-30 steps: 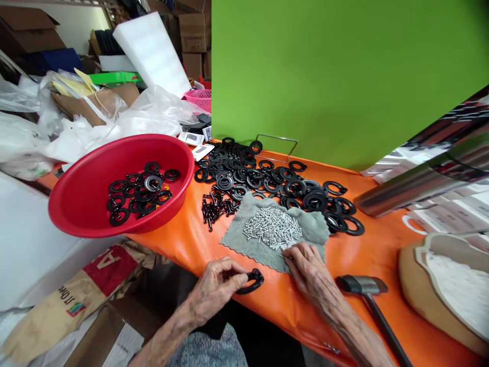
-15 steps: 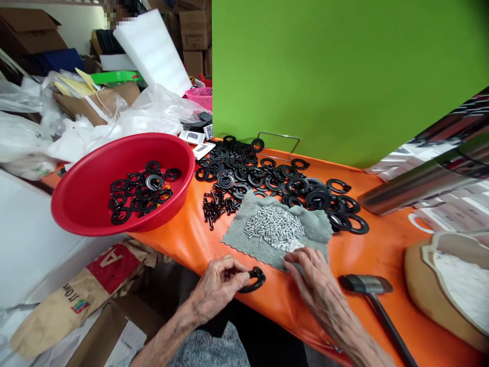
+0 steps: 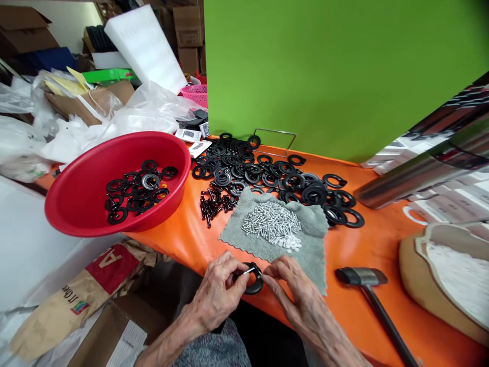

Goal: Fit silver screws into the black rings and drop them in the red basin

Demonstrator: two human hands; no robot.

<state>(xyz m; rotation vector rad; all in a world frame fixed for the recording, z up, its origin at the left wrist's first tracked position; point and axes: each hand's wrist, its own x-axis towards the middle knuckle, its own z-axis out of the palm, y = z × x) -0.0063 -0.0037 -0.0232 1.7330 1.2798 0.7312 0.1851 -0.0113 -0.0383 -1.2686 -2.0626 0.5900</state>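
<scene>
My left hand (image 3: 219, 283) pinches a black ring (image 3: 254, 288) at the table's front edge. A thin silvery piece shows across the ring's upper part, beside my left fingertips. My right hand (image 3: 296, 288) is closed at the ring's right side, with a small metal pin (image 3: 260, 276) between thumb and fingers; the tips partly hide it. Just beyond my hands lies a grey cloth (image 3: 233, 229) bearing a heap of small silver pins (image 3: 271, 224) and some white bits (image 3: 292, 242). Behind it are many black rings (image 3: 252, 173) and a pile of dark pin-like parts (image 3: 214, 204).
A red basin (image 3: 76, 199) with black rings stands at the left. On the right lie a mallet (image 3: 362, 278) and a tan container (image 3: 412, 270) of white material. A metal cylinder (image 3: 412, 173) and a green panel (image 3: 324, 76) stand behind the orange table (image 3: 183, 239).
My right hand has moved left from the cloth's edge to the black ring, bringing a small pin. My left hand still holds the ring, now turned a little. The view has shifted slightly.
</scene>
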